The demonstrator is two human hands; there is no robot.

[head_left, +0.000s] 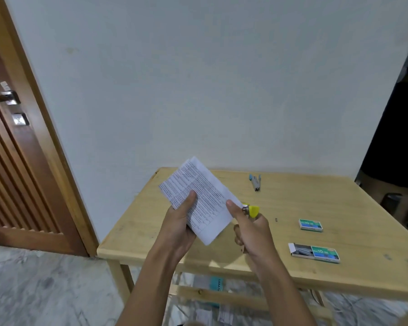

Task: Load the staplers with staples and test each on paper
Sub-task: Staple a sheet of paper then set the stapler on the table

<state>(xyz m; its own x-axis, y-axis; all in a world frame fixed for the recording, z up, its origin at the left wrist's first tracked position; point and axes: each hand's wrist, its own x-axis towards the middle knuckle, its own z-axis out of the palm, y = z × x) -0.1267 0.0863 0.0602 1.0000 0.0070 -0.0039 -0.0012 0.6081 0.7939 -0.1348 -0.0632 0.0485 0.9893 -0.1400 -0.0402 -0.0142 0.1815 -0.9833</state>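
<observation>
My left hand (179, 222) holds a folded printed paper (199, 198) above the table's left part, thumb on top. My right hand (251, 234) grips a yellow stapler (251, 210), its metal nose at the paper's right edge. A blue stapler (255, 182) lies open near the table's back edge. An open box of staples (315, 252) with its tray slid out lies at the front right. A closed green staple box (310, 225) sits behind it.
The wooden table (339, 203) stands against a white wall. A small loose staple piece (276, 220) lies near the middle. A brown door (17, 161) is at the left. Papers and a box lie on the shelf under the table (212, 292).
</observation>
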